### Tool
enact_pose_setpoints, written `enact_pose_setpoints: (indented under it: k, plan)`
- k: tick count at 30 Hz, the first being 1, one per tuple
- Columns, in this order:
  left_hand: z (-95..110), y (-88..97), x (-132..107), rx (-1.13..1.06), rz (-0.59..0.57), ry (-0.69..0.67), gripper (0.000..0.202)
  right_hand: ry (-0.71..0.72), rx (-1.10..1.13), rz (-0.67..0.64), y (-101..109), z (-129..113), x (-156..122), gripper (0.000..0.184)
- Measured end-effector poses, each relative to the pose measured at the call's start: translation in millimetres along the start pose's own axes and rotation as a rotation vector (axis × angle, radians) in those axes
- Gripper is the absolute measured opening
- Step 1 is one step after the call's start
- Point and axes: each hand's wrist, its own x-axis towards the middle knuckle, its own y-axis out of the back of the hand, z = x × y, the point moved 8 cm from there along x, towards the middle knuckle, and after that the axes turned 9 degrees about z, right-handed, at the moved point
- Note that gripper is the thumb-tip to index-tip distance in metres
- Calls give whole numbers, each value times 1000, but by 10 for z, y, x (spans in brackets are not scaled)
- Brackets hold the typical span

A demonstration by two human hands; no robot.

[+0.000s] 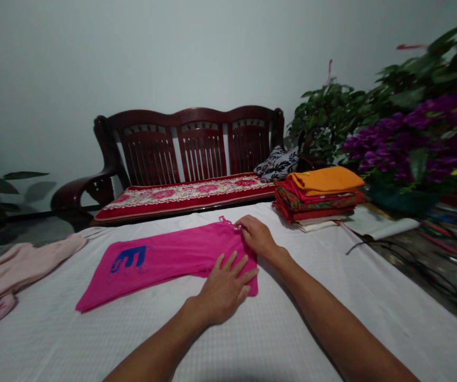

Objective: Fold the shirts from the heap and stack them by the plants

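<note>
A pair of bright pink pants (176,246), folded lengthwise with one leg over the other, lies flat on a white cloth (133,339). Blue lettering marks the leg near the left end. My left hand (225,289) rests palm down near the crotch and waist, fingers spread across the fabric. At the upper corner of the waistband my right hand (257,236) has its fingers bent and pinched on the edge, beside a small pink drawstring loop (224,220).
A stack of folded clothes (316,196), orange on top, stands at the back right. Pale pink clothing (29,262) lies at the left. Behind are a wooden bench (196,143) with a red floral cushion, purple flowers (403,138) and leafy plants.
</note>
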Motion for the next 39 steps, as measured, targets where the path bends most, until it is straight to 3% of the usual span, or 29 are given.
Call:
enact_pose_setpoints:
  k: [3, 8, 11, 14, 16, 18, 22, 27, 30, 33, 36, 39]
  plan:
    - [37, 16, -19, -43, -11, -13, 52, 124, 43, -153, -209, -157, -65, 40]
    - [5, 188, -3, -291, 3, 63, 47, 99, -204, -338, -428, -29, -238, 52]
    - [-273, 424, 157, -562, 166, 207, 54, 96, -263, -343, -421, -4, -273, 54]
    - [-706, 618, 384, -539, 374, 313, 46, 102, -273, -333, -412, -24, -275, 55]
    - [-913, 584, 546, -403, 343, 289, 45, 107, -273, -326, -416, -29, -271, 56]
    - [-1068, 437, 653, -234, 214, 237, 48, 109, -275, -325, -429, -17, -271, 57]
    - [-1410, 141, 599, 14, 5, 231, 60, 113, -284, -330, -462, 33, -274, 57]
    - [-1915, 199, 297, 124, 16, 267, 59, 108, -298, -336, -490, 77, -269, 57]
    - [-2320, 405, -68, 169, 53, 409, 57, 103, -320, -352, -498, 78, -270, 58]
    - [-2613, 734, -579, 191, 156, 562, 53, 102, -328, -360, -504, 76, -275, 58]
    - [-2620, 1156, -1114, 159, 357, 597, 50, 121, -327, -337, -509, 89, -275, 57]
    - [-2440, 1469, -1606, 85, 474, 596, 42, 155, -341, -278, -475, 80, -250, 55]
